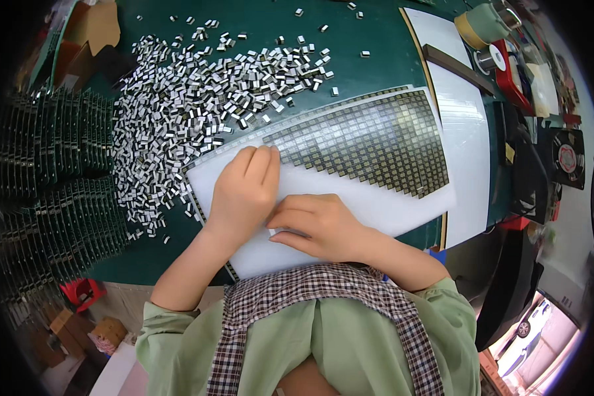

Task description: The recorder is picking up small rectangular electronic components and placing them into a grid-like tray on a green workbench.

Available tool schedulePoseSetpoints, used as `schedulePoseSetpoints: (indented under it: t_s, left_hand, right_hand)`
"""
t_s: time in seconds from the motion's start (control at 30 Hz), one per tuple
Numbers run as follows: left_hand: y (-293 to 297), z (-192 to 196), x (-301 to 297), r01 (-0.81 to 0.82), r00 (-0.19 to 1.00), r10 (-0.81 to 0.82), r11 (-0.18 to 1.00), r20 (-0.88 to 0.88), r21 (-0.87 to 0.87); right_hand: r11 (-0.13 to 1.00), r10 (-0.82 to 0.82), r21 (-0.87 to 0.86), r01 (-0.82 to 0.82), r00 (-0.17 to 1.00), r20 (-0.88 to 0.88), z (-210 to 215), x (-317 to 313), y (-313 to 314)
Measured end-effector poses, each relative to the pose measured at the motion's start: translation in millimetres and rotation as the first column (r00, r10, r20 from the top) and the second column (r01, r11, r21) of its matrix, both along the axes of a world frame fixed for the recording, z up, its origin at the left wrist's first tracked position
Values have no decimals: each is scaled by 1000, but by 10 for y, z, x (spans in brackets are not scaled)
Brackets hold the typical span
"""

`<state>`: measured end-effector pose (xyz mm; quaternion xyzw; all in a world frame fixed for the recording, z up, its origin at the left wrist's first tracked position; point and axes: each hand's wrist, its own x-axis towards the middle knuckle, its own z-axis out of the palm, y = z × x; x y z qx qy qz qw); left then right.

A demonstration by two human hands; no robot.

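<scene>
A white foam sheet [393, 211] lies in front of me, its upper part covered with tight rows of small dark square pieces [376, 135] that narrow toward the left. My left hand [244, 188] is closed, with its bent fingertips down at the left end of those rows; what they pinch is hidden. Beside it, lower on the foam, my right hand [323, 228] has curled fingers and its thumb nearly meeting them. A tiny pale bit shows at those fingertips, too small to name.
Loose small silver metal pieces [178, 99] spread over the green table [376, 72] beyond the foam. Racked green circuit boards [53, 145] stand at the left. To the right are a white board [465, 145], a dark bar [459, 69], a solder spool [490, 59] and a small fan [566, 158].
</scene>
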<state>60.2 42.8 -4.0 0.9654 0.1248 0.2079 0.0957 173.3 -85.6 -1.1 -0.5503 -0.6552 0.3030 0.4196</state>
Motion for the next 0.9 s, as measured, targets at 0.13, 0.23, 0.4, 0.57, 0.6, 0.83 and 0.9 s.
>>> schedulePoseSetpoints:
  t_s: [0.13, 0.23, 0.4, 0.57, 0.6, 0.83, 0.9]
  left_hand:
    - [-27, 12, -14, -8, 1000, 7, 1000, 26, 29]
    - [71, 124, 1, -65, 994, 90, 942, 61, -329]
    - [42, 162, -235, 101, 959, 284, -302, 12, -948]
    - [-268, 168, -248, 132, 980, 199, -659, -2, -740]
    - [-314, 172, -224, 118, 984, 179, -670, -6, -733]
    - [-400, 98, -218, 153, 985, 162, -693, 55, -705]
    - [-417, 99, -216, 151, 985, 162, -684, 53, -714]
  right_hand:
    - [1000, -3, 31, 2, 1000, 24, 2, -29, -7]
    - [999, -8, 33, 7, 1000, 28, -30, -13, -23]
    - [935, -228, 250, 252, 966, -123, 126, -8, -83]
    - [867, -391, 276, 416, 909, -143, 108, 16, -255]
    - [852, -427, 262, 453, 891, -153, 85, 26, -277]
    - [884, -393, 187, 428, 898, -198, 84, 73, -355]
    - [888, -385, 166, 430, 890, -245, 79, 54, -372]
